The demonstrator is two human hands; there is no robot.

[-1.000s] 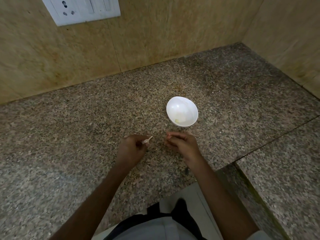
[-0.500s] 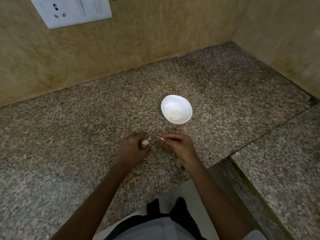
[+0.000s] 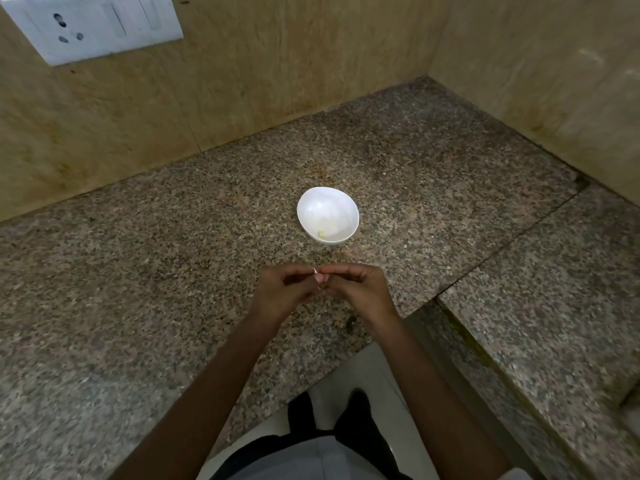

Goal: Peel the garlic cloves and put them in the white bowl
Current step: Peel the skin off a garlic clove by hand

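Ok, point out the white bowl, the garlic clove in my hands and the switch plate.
white bowl [image 3: 341,209], head view, bare inner wall.
garlic clove [image 3: 314,270], head view, exposed white tip.
switch plate [image 3: 93,22], head view, blank middle.

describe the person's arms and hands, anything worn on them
The left arm and right arm are bare as far as the frame's lower edge, with no sleeve clearly in view. The left hand and right hand wear no gloves, and no ring, watch or band shows.
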